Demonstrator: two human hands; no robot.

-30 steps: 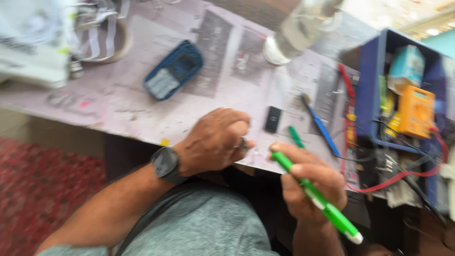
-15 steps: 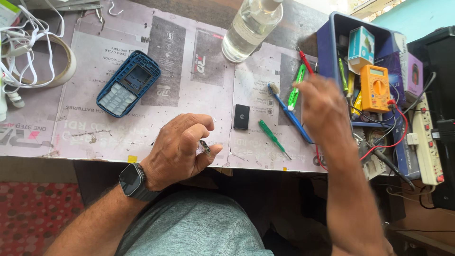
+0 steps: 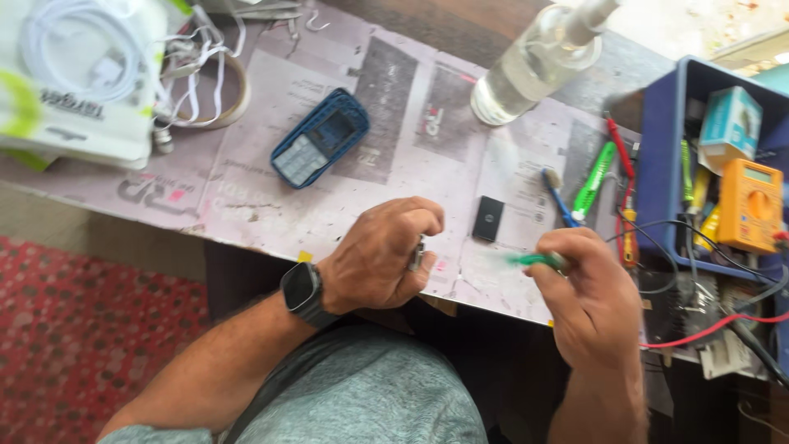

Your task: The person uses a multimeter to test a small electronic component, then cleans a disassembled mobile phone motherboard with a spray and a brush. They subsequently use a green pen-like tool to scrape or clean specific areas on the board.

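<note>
At the near edge of the table point(image 3: 246, 222), a small metallic part point(image 3: 419, 253) is pinched in the curled fingers of the left hand point(image 3: 382, 255), which is closed around it; a dark watch point(image 3: 302, 293) is worn on that wrist. Just to the right, a small green tool point(image 3: 534, 261), blurred, is gripped in the closed right hand point(image 3: 588, 300), its tip pointing left toward the part. Between the two hands and slightly farther, a small black piece point(image 3: 489, 219) is laid flat on the paper-covered table. Farther left, a blue phone point(image 3: 320, 138) is seen lying face up. At the far side a clear bottle point(image 3: 534, 66) is seen, and to its right a green screwdriver point(image 3: 595, 179) and a blue brush point(image 3: 559, 197) are laid beside a blue tray point(image 3: 662, 164) in which an orange multimeter point(image 3: 749, 205) is kept.
</note>
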